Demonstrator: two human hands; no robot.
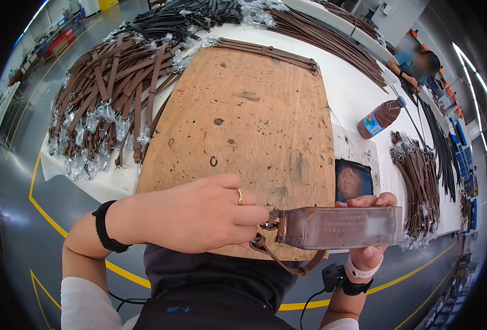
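Observation:
My right hand (373, 201) grips a flat, clear plastic container (340, 228) with a brownish tint, its fingers along the far side and its thumb below. The container lies sideways over the near right edge of the board, its narrow end pointing at my left hand (199, 214). My left fingers are closed on a brown strap (296, 268) by its metal fitting (269, 225), right at that narrow end. A loop of the strap hangs below the board's near edge. My left fingertips are partly hidden.
Under my hands is a stained wooden board (243, 132) on a white table. Brown straps (111, 82) with plastic-wrapped buckles heap at left; another bundle (417, 181) lies right. A brown-filled bottle (381, 118) and dark pad (352, 181) stand right. Another person (417, 63) works at far right.

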